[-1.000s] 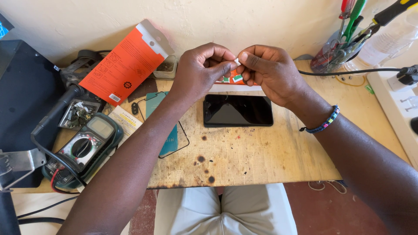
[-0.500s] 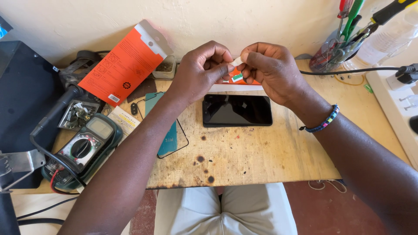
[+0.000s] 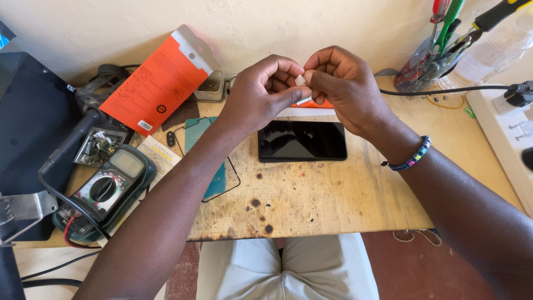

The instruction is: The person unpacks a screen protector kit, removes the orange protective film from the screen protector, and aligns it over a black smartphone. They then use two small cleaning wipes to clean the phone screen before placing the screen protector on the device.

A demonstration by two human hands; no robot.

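I have both hands raised over the far edge of the workbench [image 3: 333, 211], up at about twelve o'clock from where I sit. My left hand [image 3: 261, 97] and my right hand [image 3: 344, 89] meet knuckle to knuckle, and each one pinches the same small white packet [image 3: 300, 80] between thumb and forefinger. The packet sits right in the seam between my two hands, touching the fingertips of both, with my other fingers curled in around it. It is tiny, white and flat, mostly covered by my fingers, so only a corner and a thin lower edge show. I cannot tell whether it is torn open.

Straight below my hands, toward six o'clock, a black phone [image 3: 302, 140] lies flat on the wood with its dark screen up, close beneath them but not touched. Just behind it, under my right hand, an orange and white strip [image 3: 316, 105] peeks out. At nine o'clock from the phone a sheet of clear screen glass [image 3: 214, 172] lies on the bench, and further out at eight o'clock sits a green meter [image 3: 105, 191] with its dial. An orange box [image 3: 158, 83] leans on the wall at ten o'clock. A beaded bracelet [image 3: 411, 158] circles my right wrist.
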